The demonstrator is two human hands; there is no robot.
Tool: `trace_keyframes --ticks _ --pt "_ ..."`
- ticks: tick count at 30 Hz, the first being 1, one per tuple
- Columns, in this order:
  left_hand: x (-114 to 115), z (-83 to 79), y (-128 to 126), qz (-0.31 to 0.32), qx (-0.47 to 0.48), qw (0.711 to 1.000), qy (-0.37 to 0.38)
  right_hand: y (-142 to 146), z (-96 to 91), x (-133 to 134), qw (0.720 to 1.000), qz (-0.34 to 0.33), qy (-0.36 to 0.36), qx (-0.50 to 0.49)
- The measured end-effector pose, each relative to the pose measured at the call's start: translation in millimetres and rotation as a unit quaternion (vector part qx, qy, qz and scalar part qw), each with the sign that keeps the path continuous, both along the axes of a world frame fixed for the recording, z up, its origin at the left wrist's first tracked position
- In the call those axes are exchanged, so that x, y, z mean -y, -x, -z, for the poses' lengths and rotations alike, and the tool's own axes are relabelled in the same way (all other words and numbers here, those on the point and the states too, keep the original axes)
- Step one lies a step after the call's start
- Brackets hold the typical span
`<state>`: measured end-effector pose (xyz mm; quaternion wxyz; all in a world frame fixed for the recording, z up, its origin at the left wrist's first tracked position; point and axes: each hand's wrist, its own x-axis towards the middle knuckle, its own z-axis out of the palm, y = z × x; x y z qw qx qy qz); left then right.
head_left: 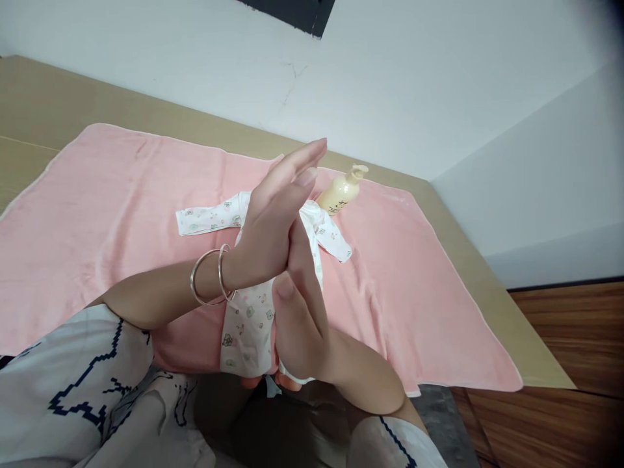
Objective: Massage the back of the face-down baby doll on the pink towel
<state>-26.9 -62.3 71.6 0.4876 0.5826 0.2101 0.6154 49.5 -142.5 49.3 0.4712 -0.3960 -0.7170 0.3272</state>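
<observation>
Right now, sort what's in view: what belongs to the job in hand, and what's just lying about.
Seemingly in use:
left hand
right hand
printed long-sleeved baby outfit
yellowish pump bottle
pink blanket

Apparently incidental:
silver bangles, only worn
dark wall patch
wood-grain panels

Behind the pale tabletop (63,91) before me, a white wall (195,84) with a thin crack (292,83) and, higher, a dark panel (302,14); right of the tabletop, an adjoining wall (560,162) and brown wood-grained surface (575,338); light soft.
</observation>
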Motion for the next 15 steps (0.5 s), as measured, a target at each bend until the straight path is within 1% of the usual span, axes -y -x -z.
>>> trace_keyframes --ticks 2,3,5,7,10,13,15 --pt "-6 4.7 -3 0.001 0.004 1.000 0.019 3 0.0 -6 0.998 -0.024 -0.002 -0.066" --pt "-10 7.5 -4 -0.003 -0.002 1.000 0.030 4 0.6 -10 0.995 -0.024 -0.003 -0.096" --pt "-19 13.7 -7 -0.023 -0.024 0.998 0.047 7 3.5 -18 0.993 0.000 0.001 -0.119" --pt "-30 21.4 -10 -0.050 -0.045 0.996 0.050 7 7.4 -28 0.994 0.031 0.011 -0.102" --pt "-49 34.7 -14 -0.083 -0.046 0.994 0.044 6 12.1 -43 0.996 0.067 0.033 -0.049" --pt "-66 44.2 -16 -0.110 -0.048 0.991 0.057 3 13.9 -52 0.996 0.063 0.042 -0.044" --pt "-72 44.2 -15 -0.116 -0.052 0.990 0.064 3 13.7 -53 0.996 0.055 0.045 -0.057"
